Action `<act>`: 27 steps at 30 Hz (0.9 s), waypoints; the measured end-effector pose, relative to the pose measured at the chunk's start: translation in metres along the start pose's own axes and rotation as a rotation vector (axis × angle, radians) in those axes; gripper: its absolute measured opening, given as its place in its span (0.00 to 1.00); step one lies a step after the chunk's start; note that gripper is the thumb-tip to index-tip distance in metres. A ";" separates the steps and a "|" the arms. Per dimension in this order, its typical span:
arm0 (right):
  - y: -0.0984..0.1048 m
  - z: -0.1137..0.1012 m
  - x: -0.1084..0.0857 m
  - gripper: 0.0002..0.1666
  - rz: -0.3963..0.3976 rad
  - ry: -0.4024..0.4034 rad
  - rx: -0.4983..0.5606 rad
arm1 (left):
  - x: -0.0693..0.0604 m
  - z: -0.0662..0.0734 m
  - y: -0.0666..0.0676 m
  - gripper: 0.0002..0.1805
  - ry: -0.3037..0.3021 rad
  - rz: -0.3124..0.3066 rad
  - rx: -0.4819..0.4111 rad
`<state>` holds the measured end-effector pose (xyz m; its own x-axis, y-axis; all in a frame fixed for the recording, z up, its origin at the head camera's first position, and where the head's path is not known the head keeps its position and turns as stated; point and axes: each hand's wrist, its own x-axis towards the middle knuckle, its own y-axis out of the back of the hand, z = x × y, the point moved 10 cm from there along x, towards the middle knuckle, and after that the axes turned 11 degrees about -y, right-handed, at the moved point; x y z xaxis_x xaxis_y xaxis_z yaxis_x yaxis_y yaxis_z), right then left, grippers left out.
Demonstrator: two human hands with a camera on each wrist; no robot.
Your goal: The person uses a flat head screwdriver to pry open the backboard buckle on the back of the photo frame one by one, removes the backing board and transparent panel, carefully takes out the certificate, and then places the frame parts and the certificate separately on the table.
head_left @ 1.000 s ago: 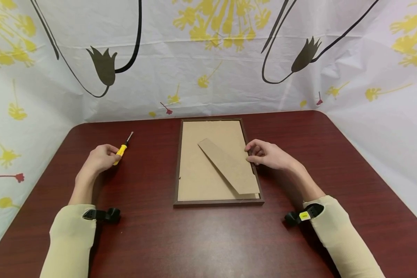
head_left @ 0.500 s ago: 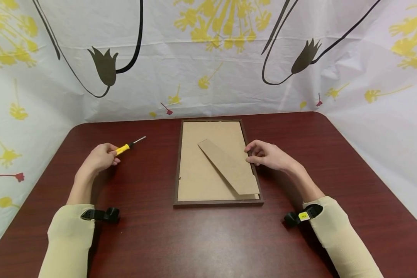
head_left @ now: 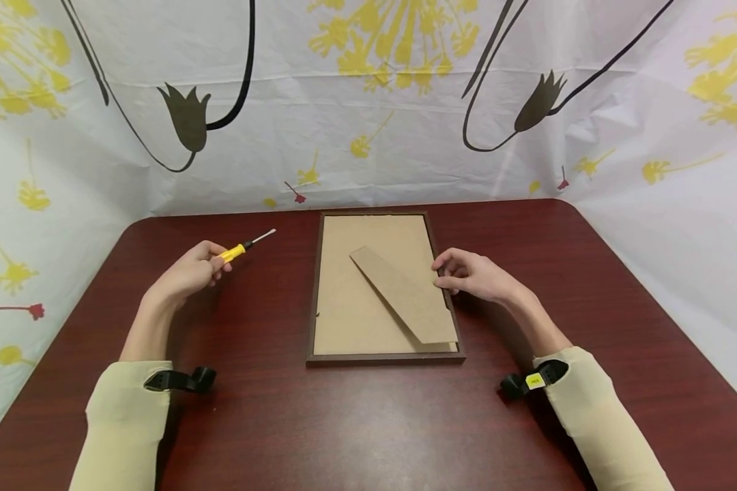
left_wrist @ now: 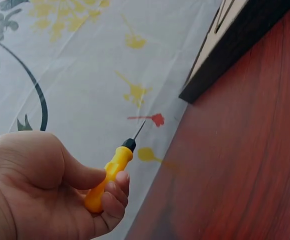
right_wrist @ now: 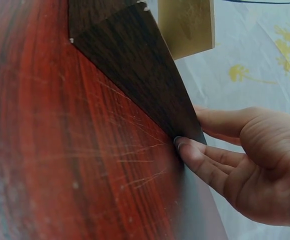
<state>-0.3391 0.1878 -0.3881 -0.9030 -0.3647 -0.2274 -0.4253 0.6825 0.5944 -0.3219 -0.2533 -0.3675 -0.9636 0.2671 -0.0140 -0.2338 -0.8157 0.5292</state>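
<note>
My left hand (head_left: 192, 273) holds a flat-tip screwdriver (head_left: 233, 253) by its yellow handle, raised above the left part of the table. In the left wrist view the screwdriver (left_wrist: 110, 175) is pinched between thumb and curled fingers, its thin shaft pointing away from the palm. At mid-table a dark-rimmed picture frame (head_left: 350, 307) lies with its brown backing up. An easel leg (head_left: 405, 293) of the same board slants across that backing, its wide end slightly raised. My right hand (head_left: 475, 274) grips the frame's right edge, thumb on the rim and fingers against the outer side (right_wrist: 155, 90).
The reddish-brown wooden table (head_left: 368, 423) reaches back to a white sheet (head_left: 368, 164) printed with flowers, which also hangs at both sides. Each wrist bears a black strap with a small camera (head_left: 204, 379).
The screwdriver has swung from pointing away to pointing right, and my left hand has shifted slightly right with it. My right hand and the picture frame stay put.
</note>
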 end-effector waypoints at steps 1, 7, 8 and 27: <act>0.000 0.000 0.000 0.18 0.001 -0.001 -0.001 | 0.000 0.003 -0.001 0.18 -0.009 -0.001 0.001; 0.000 0.001 0.001 0.18 -0.001 0.001 0.001 | 0.002 0.023 -0.011 0.16 -0.063 -0.017 0.009; 0.000 0.001 0.001 0.18 -0.001 0.002 0.002 | 0.002 0.026 -0.013 0.16 -0.069 -0.027 0.019; 0.001 0.001 0.001 0.18 -0.012 0.005 0.003 | 0.009 0.062 -0.040 0.19 -0.188 0.049 0.234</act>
<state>-0.3403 0.1885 -0.3887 -0.8976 -0.3756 -0.2305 -0.4360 0.6799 0.5896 -0.3129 -0.1862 -0.3364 -0.9269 0.3386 0.1619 -0.1304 -0.6951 0.7070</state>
